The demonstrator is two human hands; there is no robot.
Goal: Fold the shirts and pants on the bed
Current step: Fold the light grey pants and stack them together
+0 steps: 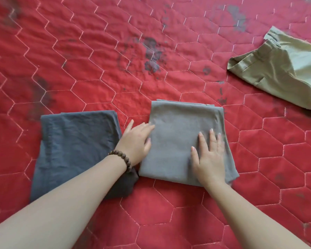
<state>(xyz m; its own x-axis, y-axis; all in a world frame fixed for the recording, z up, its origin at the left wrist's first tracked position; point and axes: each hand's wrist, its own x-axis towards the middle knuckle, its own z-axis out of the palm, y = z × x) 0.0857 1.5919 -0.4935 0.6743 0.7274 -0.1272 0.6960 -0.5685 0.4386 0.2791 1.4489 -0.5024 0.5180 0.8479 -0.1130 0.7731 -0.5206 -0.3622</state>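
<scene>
A light grey garment (pixel 176 128) lies folded into a neat rectangle in the middle of the red quilted bed (pixel 97 69). My right hand (pixel 209 157) rests flat on its right half, fingers spread. My left hand (pixel 136 141), with a wooden bead bracelet at the wrist, lies flat against the garment's left edge, fingertips on the cloth. Beside it on the left sits a dark blue-grey folded garment (pixel 75 146), partly under my left forearm. Olive-khaki pants (pixel 284 69) lie loosely spread at the upper right, running out of frame.
The red quilt has hexagon stitching and dark grey stains, the largest near the centre top (pixel 153 56) and upper right (pixel 237 17). Bare quilt stretches across the far side and the upper left.
</scene>
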